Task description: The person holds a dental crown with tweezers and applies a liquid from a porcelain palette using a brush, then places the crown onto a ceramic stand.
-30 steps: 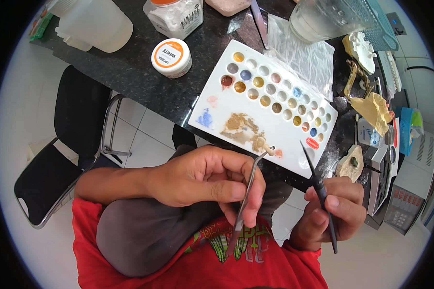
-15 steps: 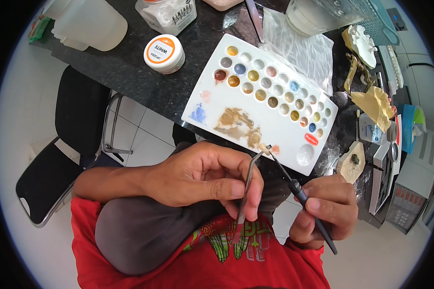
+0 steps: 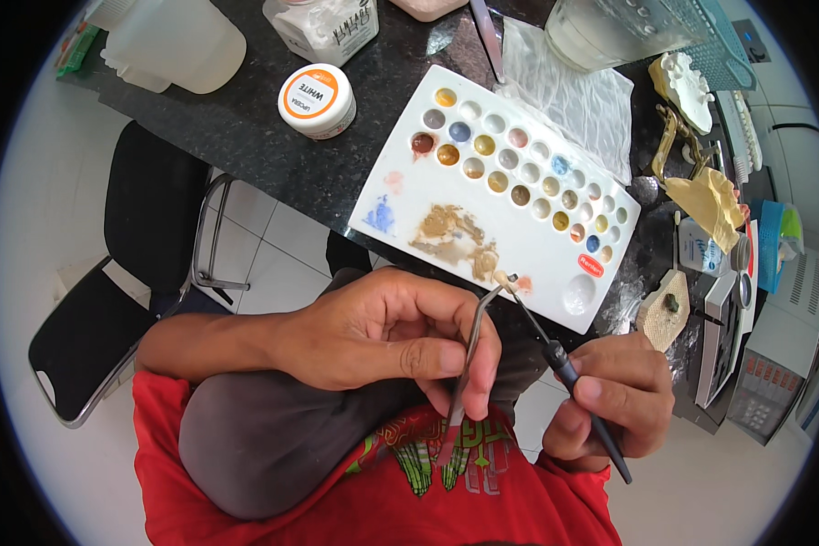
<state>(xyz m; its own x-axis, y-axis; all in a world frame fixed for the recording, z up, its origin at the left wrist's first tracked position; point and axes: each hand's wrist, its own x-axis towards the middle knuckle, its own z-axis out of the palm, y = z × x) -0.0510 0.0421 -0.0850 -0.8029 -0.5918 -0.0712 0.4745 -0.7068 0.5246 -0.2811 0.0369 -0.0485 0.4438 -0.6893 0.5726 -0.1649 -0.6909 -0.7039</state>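
Observation:
My left hand [image 3: 409,341] is closed on slim bent metal tweezers [image 3: 471,350]. At their tip sits a small cream tooth-shaped piece [image 3: 502,280], with a dark spot at its right side. Between the fingers of my right hand [image 3: 623,396] is a thin dark-handled brush [image 3: 569,373], pointing up and left. Its tip reaches the right side of the small piece; whether it touches cannot be made out. Just beyond both tips lies a white mixing palette [image 3: 528,241], with several round wells of coloured paste and brown, blue and pink smears on its flat part.
Beyond the palette stand a white jar with an orange-rimmed lid [image 3: 317,102], a square jar [image 3: 323,29] and a translucent container [image 3: 187,45]. A clear cup [image 3: 591,36] is near crumpled film [image 3: 569,100]. Dental casts [image 3: 684,91] lie at right. A black chair [image 3: 155,200] stands left.
The view has shifted slightly, so the palette and jars appear a little further right. Both hands keep nearly the same pose, tweezers and brush tips still together at the small piece.

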